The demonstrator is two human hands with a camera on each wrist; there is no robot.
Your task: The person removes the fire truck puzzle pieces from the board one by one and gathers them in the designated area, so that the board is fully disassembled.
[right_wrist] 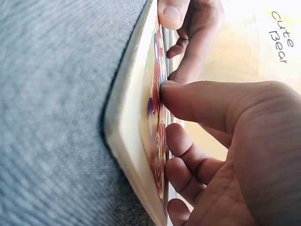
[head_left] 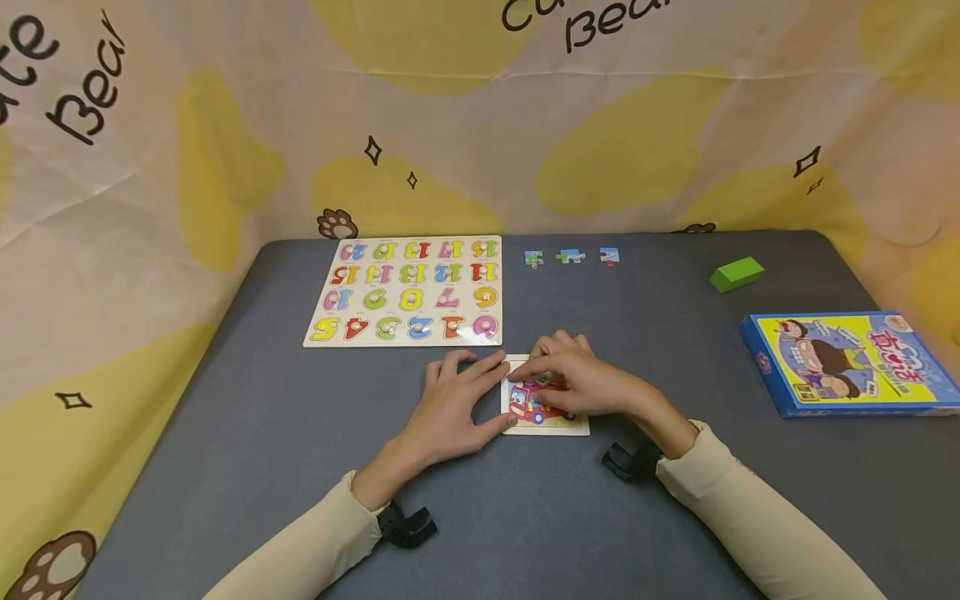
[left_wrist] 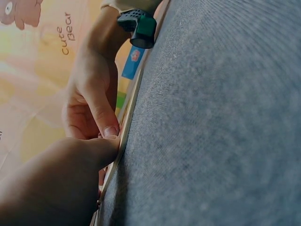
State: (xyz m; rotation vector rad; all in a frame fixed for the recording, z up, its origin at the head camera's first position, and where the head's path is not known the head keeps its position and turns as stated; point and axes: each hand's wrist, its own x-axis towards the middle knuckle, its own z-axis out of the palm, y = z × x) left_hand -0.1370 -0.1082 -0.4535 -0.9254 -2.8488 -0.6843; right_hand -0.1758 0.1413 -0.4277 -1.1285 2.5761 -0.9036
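Observation:
A small picture puzzle (head_left: 551, 430) with a red vehicle and a pale wooden border lies flat on the dark table. At its left side, my left hand (head_left: 447, 414) has its fingers spread, with the thumb on the lower left corner and fingertips by the upper left corner. Over the picture, my right hand (head_left: 592, 382) rests its thumb and fingertips on the face of the puzzle. The right wrist view shows the thumb (right_wrist: 188, 96) touching the picture and the other fingers bent loosely against it. No loose piece is visible between them. The right hand hides part of the picture.
Beyond the left hand lies a number board (head_left: 397, 341) with colourful numerals. Three small jigsaw pieces, including the middle one (head_left: 571, 256), lie in a row near the back. A green block (head_left: 737, 274) and a blue-yellow box (head_left: 855, 364) are at the right.

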